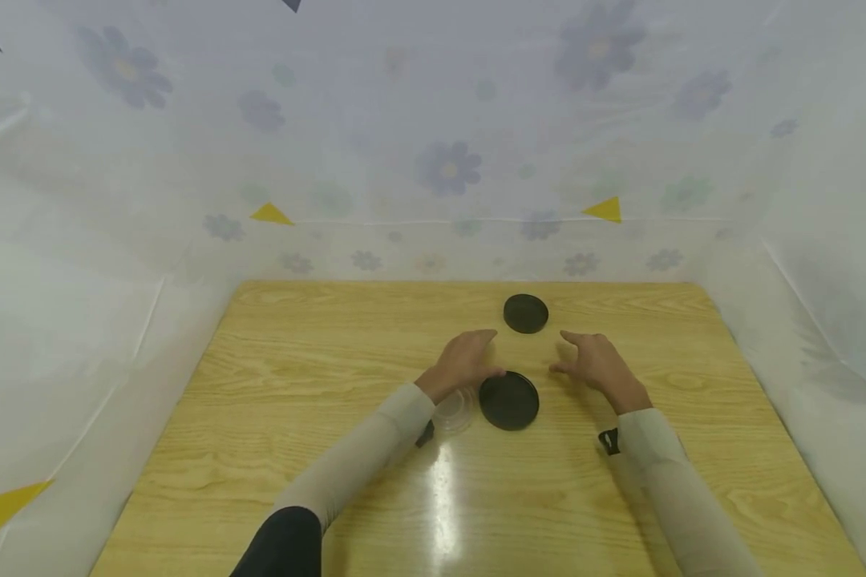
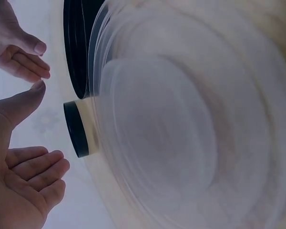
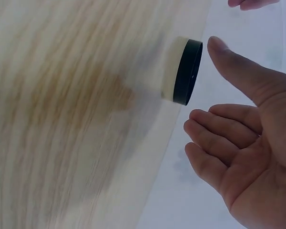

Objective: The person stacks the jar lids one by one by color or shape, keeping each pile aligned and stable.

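My left hand [image 1: 465, 361] is held over the table with its fingers extended and nothing in its grasp. Opposite it, my right hand [image 1: 595, 361] also has relaxed, empty fingers, and the palms face each other. Between and below them lies a larger black, round, shallow dish or lid [image 1: 508, 401]. Farther back, just beyond the fingertips, sits a smaller black round one [image 1: 525, 313] with a low upright side [image 3: 187, 71]. A clear plastic round container or lid [image 2: 157, 129] is beneath my left wrist, partly hidden by it in the head view.
The wood-grain table [image 1: 317, 336] is enclosed by a pale flower-patterned sheet [image 1: 447, 112] at the back and sides. Yellow triangles [image 1: 272, 215] mark the sheet. A bright light reflection [image 1: 443, 497] shows on the tabletop near the front.
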Motion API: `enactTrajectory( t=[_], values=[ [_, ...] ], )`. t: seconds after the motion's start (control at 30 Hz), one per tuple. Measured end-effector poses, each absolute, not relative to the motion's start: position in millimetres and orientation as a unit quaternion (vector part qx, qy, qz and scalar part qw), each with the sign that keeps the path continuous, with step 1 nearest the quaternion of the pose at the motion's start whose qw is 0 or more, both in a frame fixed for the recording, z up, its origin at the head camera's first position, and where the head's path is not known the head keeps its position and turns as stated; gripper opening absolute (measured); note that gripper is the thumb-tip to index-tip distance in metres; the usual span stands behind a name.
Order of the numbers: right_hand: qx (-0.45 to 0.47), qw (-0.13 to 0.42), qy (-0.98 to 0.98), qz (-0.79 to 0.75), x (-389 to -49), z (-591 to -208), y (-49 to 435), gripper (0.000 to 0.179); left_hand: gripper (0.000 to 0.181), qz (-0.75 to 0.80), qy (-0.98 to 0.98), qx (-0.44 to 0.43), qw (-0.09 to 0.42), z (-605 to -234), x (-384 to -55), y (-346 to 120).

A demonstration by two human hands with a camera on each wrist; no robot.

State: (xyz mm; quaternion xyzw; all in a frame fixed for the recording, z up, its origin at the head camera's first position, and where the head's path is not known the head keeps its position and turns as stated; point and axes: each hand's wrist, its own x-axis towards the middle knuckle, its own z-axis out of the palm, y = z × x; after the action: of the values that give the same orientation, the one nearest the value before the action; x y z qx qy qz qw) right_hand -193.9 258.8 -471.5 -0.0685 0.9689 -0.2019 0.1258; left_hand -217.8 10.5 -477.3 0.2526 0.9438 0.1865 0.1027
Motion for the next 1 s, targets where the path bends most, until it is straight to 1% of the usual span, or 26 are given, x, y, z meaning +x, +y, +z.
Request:
enactTrajectory(
  t=[0.33, 0.5, 0.63, 1.0],
  values=[
    [-0.072, 0.113, 0.968, -0.214, -219, -484, 269, 0.078, 0.075, 0.200, 0.946, 0.228, 0.117, -477, -240, 18],
    [-0.069, 0.122, 0.966, -0.220, -228, -487, 270, 0.078, 0.073, 0.220, 0.942, 0.226, 0.118, -478, -250, 20],
    [-0.072, 0.118, 0.966, -0.220, -236, -489, 269, 0.078, 0.072, 0.225, 0.942, 0.219, 0.115, -479, -259, 21],
    [-0.049, 0.136, 0.957, -0.251, -254, -491, 265, 0.080, 0.074, 0.215, 0.945, 0.212, 0.122, -483, -276, 25]
  ],
)
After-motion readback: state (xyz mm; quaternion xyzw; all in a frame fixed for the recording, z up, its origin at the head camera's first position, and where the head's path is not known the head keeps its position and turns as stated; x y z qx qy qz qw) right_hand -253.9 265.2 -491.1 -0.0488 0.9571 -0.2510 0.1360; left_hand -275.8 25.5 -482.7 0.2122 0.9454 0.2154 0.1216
